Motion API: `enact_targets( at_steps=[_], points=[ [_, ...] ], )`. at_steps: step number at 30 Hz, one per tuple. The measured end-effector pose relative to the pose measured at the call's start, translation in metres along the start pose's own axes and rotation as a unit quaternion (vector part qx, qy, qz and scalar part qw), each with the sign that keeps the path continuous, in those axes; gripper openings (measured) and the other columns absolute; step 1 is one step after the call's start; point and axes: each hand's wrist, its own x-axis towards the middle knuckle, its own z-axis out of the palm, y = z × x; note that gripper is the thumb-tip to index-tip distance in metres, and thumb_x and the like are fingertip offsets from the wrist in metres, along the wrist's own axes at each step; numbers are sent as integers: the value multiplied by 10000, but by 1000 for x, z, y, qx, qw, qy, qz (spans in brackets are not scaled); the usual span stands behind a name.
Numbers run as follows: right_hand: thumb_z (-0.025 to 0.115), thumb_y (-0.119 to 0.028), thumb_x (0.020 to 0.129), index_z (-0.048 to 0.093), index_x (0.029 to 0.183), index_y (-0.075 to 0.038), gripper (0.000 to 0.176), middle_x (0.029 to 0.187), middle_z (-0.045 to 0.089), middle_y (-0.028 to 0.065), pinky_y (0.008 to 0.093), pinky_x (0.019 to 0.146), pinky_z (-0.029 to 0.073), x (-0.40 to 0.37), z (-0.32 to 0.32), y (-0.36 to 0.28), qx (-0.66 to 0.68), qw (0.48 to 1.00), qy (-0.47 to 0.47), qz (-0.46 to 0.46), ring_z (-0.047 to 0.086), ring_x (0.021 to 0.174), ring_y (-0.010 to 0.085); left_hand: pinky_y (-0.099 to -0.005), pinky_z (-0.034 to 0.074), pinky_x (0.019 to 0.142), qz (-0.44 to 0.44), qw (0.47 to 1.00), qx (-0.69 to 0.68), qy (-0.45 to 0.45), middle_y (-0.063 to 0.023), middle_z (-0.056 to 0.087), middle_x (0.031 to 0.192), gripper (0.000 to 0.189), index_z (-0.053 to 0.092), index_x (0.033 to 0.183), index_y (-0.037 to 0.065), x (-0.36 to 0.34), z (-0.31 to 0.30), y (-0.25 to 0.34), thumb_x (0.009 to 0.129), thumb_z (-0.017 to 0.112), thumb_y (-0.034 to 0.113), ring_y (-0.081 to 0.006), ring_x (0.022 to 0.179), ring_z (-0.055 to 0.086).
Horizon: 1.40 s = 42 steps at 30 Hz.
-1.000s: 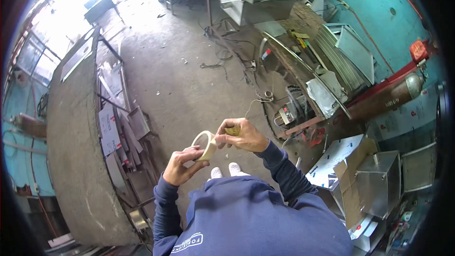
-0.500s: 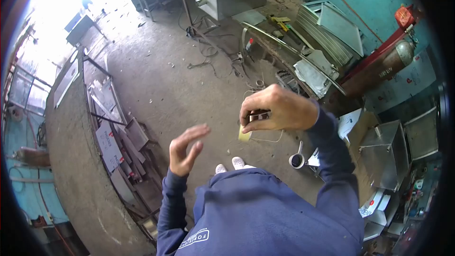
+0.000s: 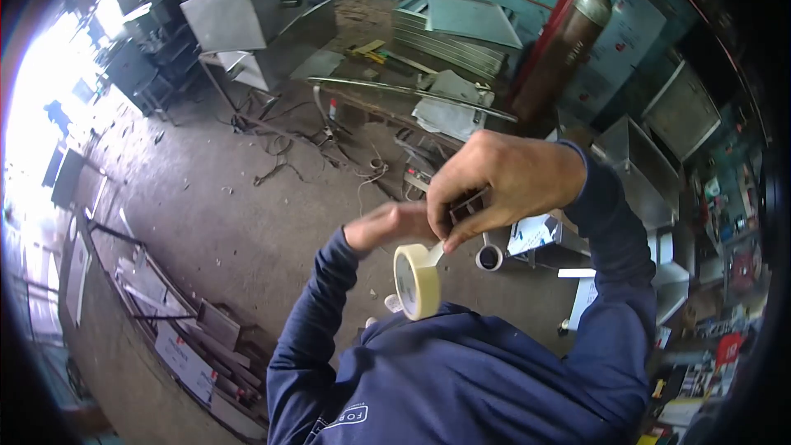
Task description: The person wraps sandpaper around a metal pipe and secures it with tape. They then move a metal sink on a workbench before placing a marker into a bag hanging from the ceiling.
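A roll of pale yellow masking tape [image 3: 424, 290] hangs below my right hand [image 3: 515, 181] by a short loose end. Thumb and fingertips of that hand are pinched on the tape's end, and something small and dark shows between the curled fingers. My left hand [image 3: 386, 227] reaches in from the left, just above the roll. It is smeared by motion, and its fingers pass out of sight behind the right hand.
A white cup with dark contents [image 3: 489, 259] is low beyond my right wrist. A workbench with a metal rail [image 3: 412, 97] runs ahead, with a gas cylinder [image 3: 568, 45] behind it. Cables [image 3: 280, 152] lie on the floor. Sheet-metal offcuts [image 3: 185, 361] lean at left.
My view has swung to the right. The left hand has come across to the right hand, and the tape roll now hangs in plain sight below the right fingers.
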Motion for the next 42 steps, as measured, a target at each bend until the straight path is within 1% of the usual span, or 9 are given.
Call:
enact_targets(
  at_steps=[3,7,14,18,22,24,31,36,42],
  points=[
    [798,-105,752,669,845,-33,175,801,678,55,314,647,516,-25,13,8,13,999,51,11,667,725,210,-359,448,965,-41,996,-72,-38,-196,610,1160,1026,434,1350,-112,-9,17,-27,826,482,768,-257,1076,604],
    [804,-79,746,677,824,-34,156,810,683,52,309,651,523,-56,25,27,35,991,110,65,670,744,194,-294,520,702,-84,979,-172,-72,-149,658,997,593,519,1262,-99,-6,19,-31,908,670,352,-188,811,665],
    [854,-91,719,558,1074,-45,465,959,550,19,265,619,513,-145,43,157,152,925,315,146,605,765,80,-273,503,766,-120,986,33,111,-81,671,950,335,595,1170,-60,50,-40,-25,937,647,175,-134,827,641],
    [742,-93,841,508,1133,-69,375,901,500,-7,275,616,533,-191,78,252,367,750,521,178,592,739,89,-291,524,758,-106,867,452,180,-129,697,909,305,628,1096,-50,116,-103,-45,884,705,156,-175,859,685],
    [668,-89,881,460,1143,-83,335,915,503,-2,286,597,540,-212,116,309,460,614,609,204,574,708,115,-351,542,749,-64,819,537,194,-153,700,949,269,644,1051,-19,182,-173,-96,848,712,143,-274,849,693],
    [667,-76,872,459,1130,-93,332,919,531,3,321,626,559,-216,127,323,500,548,639,202,584,740,132,-407,524,708,16,720,669,182,-124,682,902,210,635,999,56,212,-206,-120,856,672,205,-312,804,667],
    [653,-46,879,526,1063,-75,225,886,586,37,322,680,559,-217,118,345,509,462,682,251,624,771,150,-402,473,888,15,667,738,99,-82,653,912,208,633,1020,89,264,-302,-185,818,665,127,-293,924,621],
    [684,-40,880,585,1040,-35,188,912,630,39,265,751,528,-202,100,362,398,475,692,370,653,821,138,-468,427,977,-6,667,727,164,-135,590,1188,452,598,1163,51,271,-313,-181,748,738,159,-372,1114,525],
    [702,-25,866,637,1045,1,192,976,667,33,240,811,523,-147,52,405,357,517,666,402,642,900,105,-324,515,860,-214,939,144,229,-168,700,1035,400,619,1185,-37,285,-247,-145,861,734,167,-219,964,673]
  ],
)
